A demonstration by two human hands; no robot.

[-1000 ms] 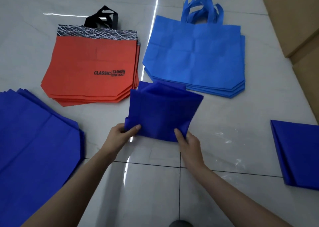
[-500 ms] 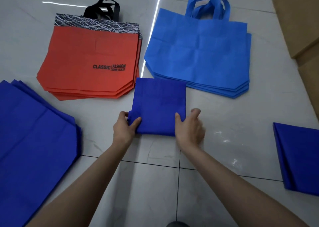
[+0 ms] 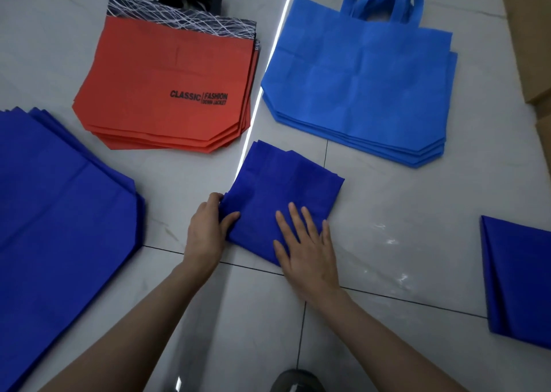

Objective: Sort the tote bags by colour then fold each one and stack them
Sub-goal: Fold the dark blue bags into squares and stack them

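On the tiled floor point(image 3: 372, 242) the right hand point(image 3: 307, 251) presses flat on a folded dark blue bag point(image 3: 280, 189) while the left hand point(image 3: 208, 230) pinches its left edge, with orange bags point(image 3: 167, 93) and light blue bags point(image 3: 360, 84) stacked beyond.

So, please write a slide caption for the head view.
The left hand grips and the right hand presses a folded dark blue tote bag.

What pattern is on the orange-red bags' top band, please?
The band is black with white tangled lines; head view.
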